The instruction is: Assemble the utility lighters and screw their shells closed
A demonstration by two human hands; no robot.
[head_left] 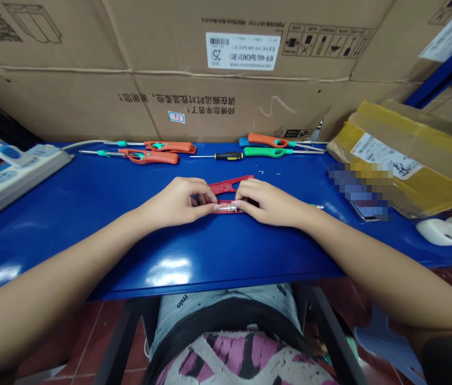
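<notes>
On the blue table, a red lighter shell half lies just behind a second red half that holds a clear, shiny inner part. My left hand has its fingers closed at the left end of the near half, thumb against the clear part. My right hand closes on the right end of the same half, its thumb and fingertips at the clear part. A metal tip shows to the right, beyond my right hand.
Orange lighters lie at the back left, a screwdriver in the middle, orange and green lighters at the back right. A power strip is left; a yellow-taped box, phone and white object are right.
</notes>
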